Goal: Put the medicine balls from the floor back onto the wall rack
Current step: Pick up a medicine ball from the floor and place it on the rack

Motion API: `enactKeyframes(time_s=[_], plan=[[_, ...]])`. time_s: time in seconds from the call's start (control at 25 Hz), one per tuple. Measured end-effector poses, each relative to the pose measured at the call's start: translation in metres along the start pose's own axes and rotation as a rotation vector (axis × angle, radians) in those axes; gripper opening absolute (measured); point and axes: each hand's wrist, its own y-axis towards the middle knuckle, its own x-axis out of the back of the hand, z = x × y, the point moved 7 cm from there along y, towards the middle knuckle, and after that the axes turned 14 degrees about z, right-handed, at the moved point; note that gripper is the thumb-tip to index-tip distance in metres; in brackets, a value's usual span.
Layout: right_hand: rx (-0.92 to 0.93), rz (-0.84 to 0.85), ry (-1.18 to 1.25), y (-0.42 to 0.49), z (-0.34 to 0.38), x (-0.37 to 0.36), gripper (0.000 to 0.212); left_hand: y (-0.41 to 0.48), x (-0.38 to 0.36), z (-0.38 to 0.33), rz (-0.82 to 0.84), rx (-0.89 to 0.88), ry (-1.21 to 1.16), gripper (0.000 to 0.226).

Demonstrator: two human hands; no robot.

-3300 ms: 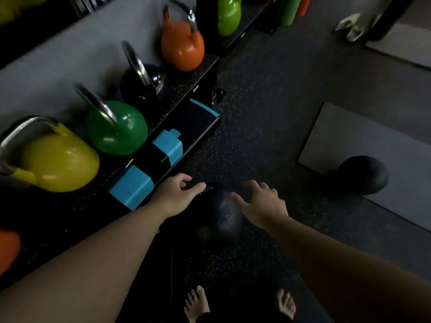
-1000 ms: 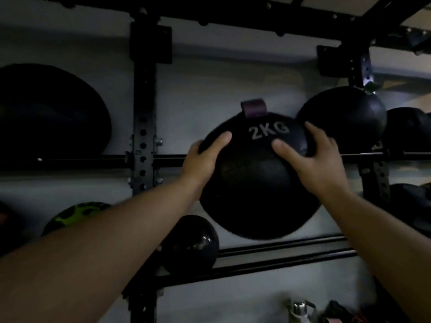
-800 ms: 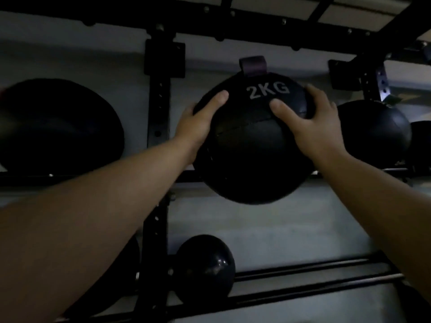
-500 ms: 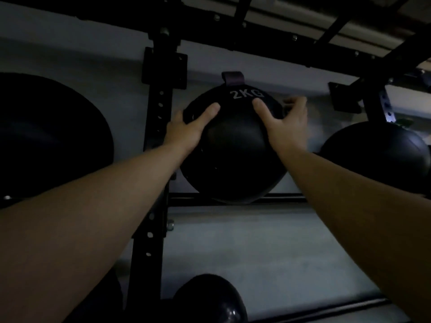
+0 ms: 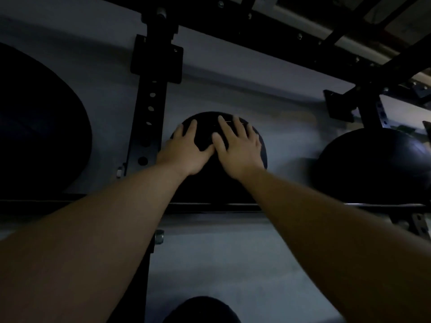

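A black 2 kg medicine ball (image 5: 217,183) sits on the upper rail (image 5: 326,205) of the black wall rack, against the grey wall. My left hand (image 5: 186,152) and my right hand (image 5: 238,148) lie side by side on the ball's front, palms flat and fingers spread over its top half. Both arms reach up and forward. The ball's label and strap are hidden from view.
A rack upright (image 5: 149,127) with holes stands just left of the ball. A large dark ball (image 5: 35,127) fills the left bay and another ball (image 5: 377,166) sits on the rail to the right. A further ball (image 5: 203,311) shows at the bottom edge. Overhead beams cross the top.
The ball came up from the floor to the upper rail and now rests there. My hands slid from its sides to its front, close together.
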Motion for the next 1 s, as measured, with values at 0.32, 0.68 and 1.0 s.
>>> enactKeyframes(time_s=[0.32,0.68,1.0], plan=[[-0.019,0.232,-0.085,-0.012,-0.010,0.003,0.072,-0.002,-0.002,-0.003,0.104,0.109,0.129,0.096],[-0.447,0.141,-0.113,-0.164,-0.139,0.140,0.062,-0.097,-0.067,-0.132,0.074,-0.360,0.198,0.066],[-0.735,0.138,-0.352,-0.379,-0.244,0.252,0.057,-0.166,-0.182,-0.270,0.348,-0.537,-0.027,0.048]])
